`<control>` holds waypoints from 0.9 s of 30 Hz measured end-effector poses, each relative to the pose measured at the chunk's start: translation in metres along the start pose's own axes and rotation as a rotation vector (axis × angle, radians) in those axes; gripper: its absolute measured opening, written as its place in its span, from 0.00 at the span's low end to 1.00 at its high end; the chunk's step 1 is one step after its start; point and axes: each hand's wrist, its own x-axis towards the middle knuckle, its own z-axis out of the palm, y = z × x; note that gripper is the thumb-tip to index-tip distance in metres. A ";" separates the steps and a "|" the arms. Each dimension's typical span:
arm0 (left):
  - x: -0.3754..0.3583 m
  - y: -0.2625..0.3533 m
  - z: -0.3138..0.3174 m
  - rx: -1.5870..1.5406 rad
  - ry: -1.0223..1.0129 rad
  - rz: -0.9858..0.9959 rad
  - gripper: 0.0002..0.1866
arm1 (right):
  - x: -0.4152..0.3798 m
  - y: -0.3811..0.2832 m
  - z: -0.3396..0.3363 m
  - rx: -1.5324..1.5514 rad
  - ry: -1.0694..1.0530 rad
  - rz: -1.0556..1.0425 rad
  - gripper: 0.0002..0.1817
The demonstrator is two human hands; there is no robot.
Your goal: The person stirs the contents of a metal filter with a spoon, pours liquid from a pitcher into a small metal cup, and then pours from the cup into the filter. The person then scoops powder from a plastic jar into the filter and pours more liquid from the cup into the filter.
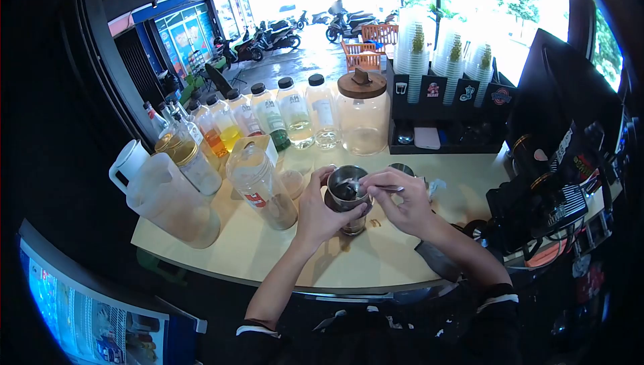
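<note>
My left hand (322, 212) is wrapped round a metal cup (348, 184) from its left side, above the counter. Dark contents show inside the cup. Between the fingers of my right hand (400, 199) is a thin metal spoon (391, 189), its end reaching into the cup. Directly below the cup stands a clear glass (354, 225), partly hidden by the cup and my left hand. Behind my right hand another metal cup (401, 169) is partly visible.
Left on the counter (396, 264) are a clear jar (258, 184), a large pitcher (171, 197) and a white jug (127, 164). Several bottles (294, 113) and a wooden-lidded jar (363, 120) line the back. A black cup rack (449, 117) and dark equipment (537, 204) are at right.
</note>
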 end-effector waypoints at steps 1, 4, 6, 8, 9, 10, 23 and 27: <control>0.001 -0.002 -0.001 0.000 0.000 -0.001 0.46 | 0.001 0.002 -0.001 0.006 0.035 0.012 0.08; 0.003 -0.004 -0.002 -0.016 0.032 0.074 0.46 | -0.002 0.004 -0.003 0.079 0.055 0.056 0.08; 0.006 -0.001 -0.004 -0.055 0.038 0.115 0.46 | -0.002 0.005 -0.005 0.149 0.037 0.081 0.08; 0.007 -0.002 -0.005 -0.069 0.027 0.107 0.46 | -0.004 0.004 -0.007 0.295 0.027 0.149 0.08; 0.008 -0.002 -0.005 -0.081 0.013 0.099 0.47 | -0.004 0.004 -0.007 0.294 0.027 0.149 0.08; 0.009 -0.002 -0.006 -0.082 0.012 0.100 0.47 | -0.002 0.004 -0.008 0.294 0.055 0.146 0.08; 0.019 -0.008 -0.016 -0.042 -0.044 0.245 0.47 | 0.001 -0.008 -0.028 0.387 -0.107 0.236 0.12; 0.020 -0.011 -0.020 -0.012 -0.079 0.261 0.47 | 0.008 -0.020 -0.040 0.365 -0.130 0.219 0.13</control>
